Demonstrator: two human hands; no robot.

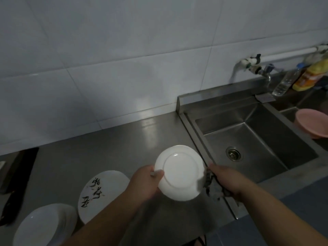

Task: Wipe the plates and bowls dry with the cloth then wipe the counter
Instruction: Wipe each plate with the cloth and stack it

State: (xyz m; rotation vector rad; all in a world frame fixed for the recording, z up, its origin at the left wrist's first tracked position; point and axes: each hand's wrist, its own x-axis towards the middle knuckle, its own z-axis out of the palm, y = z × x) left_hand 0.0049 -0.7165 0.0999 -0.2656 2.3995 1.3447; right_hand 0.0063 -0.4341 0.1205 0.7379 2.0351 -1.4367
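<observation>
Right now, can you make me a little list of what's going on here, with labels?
place: steel counter beside a sink
left hand: grips the white plate by its rim, underside toward the camera
right hand: holds the cloth against the plate's right edge
waiting on counter: plate with black writing, stack of white plates
right of the sink: pink basin

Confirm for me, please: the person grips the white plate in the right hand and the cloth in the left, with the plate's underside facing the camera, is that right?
Not quite: the hands are swapped. In the head view the left hand grips the white plate at its rim, and the right hand holds the cloth against the plate's edge. The plate's underside does face the camera.
</observation>
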